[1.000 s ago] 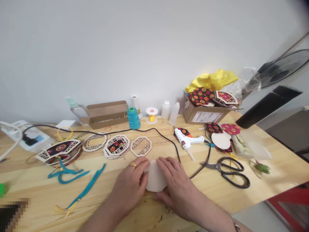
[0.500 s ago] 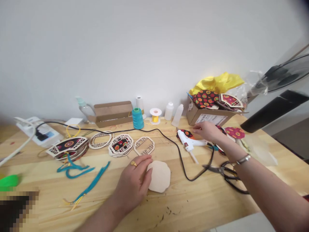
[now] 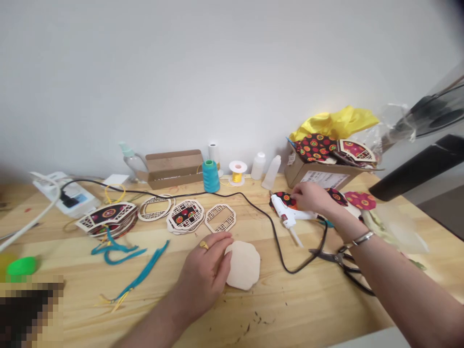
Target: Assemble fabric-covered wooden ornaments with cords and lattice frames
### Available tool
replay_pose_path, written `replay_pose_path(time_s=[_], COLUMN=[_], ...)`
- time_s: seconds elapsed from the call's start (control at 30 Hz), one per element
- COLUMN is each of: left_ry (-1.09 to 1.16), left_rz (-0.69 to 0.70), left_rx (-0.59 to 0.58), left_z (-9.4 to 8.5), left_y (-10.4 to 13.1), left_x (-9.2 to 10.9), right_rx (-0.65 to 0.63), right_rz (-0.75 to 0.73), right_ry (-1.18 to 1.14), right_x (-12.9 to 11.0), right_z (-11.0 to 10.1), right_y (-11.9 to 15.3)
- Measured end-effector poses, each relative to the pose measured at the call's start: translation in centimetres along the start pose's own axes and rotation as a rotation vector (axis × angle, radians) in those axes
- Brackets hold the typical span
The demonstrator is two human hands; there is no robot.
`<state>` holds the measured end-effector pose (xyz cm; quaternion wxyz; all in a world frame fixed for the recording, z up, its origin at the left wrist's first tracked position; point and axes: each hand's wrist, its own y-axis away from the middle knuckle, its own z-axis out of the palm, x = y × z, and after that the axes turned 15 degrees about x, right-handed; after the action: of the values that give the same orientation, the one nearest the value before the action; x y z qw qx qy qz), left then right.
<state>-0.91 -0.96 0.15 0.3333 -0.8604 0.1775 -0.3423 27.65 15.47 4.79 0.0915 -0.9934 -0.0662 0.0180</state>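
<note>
My left hand point(image 3: 208, 266) grips the left edge of a pale, scallop-edged wooden piece point(image 3: 245, 266) lying on the table, thumb and fingers at its rim. My right hand point(image 3: 311, 197) reaches over a white glue gun point(image 3: 290, 215), and its fingertips pinch a dark patterned fabric piece point(image 3: 286, 199) behind the gun. The gun lies on its side with a glue stick point(image 3: 296, 238) poking out. Another dark patterned piece point(image 3: 336, 196) shows beyond my right wrist. Black-handled scissors point(image 3: 335, 258) lie partly under my right forearm.
A black cord point(image 3: 270, 222) loops across the table point(image 3: 181, 324). Lattice frames point(image 3: 220, 218), teal tassels point(image 3: 143, 273) and a power strip point(image 3: 68, 195) lie left. A teal thread cone point(image 3: 210, 177), squeeze bottles point(image 3: 258, 166) and a full cardboard box point(image 3: 319, 176) stand along the wall.
The whole view has shifted slightly, with things lying further right. My right fingers have come down onto the patterned fabric behind the glue gun. My left hand keeps its hold on the wooden piece.
</note>
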Motion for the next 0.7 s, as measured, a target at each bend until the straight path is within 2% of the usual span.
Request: replay_pose_path(time_s=[0.23,0.47,0.53,0.6,0.67,0.7], left_ry=[0.009,0.043,0.07,0.131,0.266,0.381], left_rz=[0.0,-0.036,-0.116,-0.28,-0.521,-0.648], left_rx=[-0.002,0.012,0.014,0.008,0.014,0.028], left_z=[-0.1,0.0,-0.2,-0.4,-0.6,-0.7], left_y=[0.1,-0.1,-0.1,-0.2,-0.4,-0.6], left_x=[0.1,0.3,0.4,0.6,0.8,0.9], right_rx=[0.203,0.428,0.501,0.587,0.624,0.574], right_rz=[-0.022,-0.132,-0.102,-0.043,0.018,0.016], right_ry=[0.115,0.372,0.388,0.296,0.015,-0.202], right_x=[-0.7,-0.3,-0.3,-1.0,-2.3,-3.3], right_z=[-2.2,-4.3,-5.5,-6.7,-7.6,-7.8], right_y=[1.8,2.3,2.5,3.0,4.0,4.6])
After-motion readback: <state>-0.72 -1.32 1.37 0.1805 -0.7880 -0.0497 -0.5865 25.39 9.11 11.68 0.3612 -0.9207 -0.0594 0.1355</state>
